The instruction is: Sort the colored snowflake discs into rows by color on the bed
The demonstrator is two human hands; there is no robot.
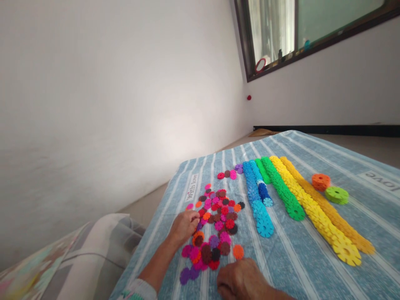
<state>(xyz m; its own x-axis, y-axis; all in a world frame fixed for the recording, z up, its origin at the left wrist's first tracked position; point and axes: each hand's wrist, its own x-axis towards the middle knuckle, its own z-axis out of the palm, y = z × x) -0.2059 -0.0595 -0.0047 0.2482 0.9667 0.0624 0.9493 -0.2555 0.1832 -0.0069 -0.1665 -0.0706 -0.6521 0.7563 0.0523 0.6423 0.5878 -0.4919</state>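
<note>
A loose spread of notched plastic discs [218, 225] in pink, red, brown, orange, purple and black lies on a striped blue cloth. My left hand [185, 226] is at its left edge, fingers curled together and touching or just above the discs; what they hold, if anything, is hidden. Close to the near end of the spread, my right hand [242, 278] is closed with its fingers bent under, so its contents cannot be seen. An orange disc [238, 251] lies just beyond its knuckles.
Overlapping disc rows lie to the right: light blue [265, 225], green [295, 210], yellow [346, 250] and amber [364, 243]. A short dark blue stack [264, 191] sits between. Orange [321, 182] and lime [336, 195] stacks stand farther right. A white wall [109, 104] borders the left.
</note>
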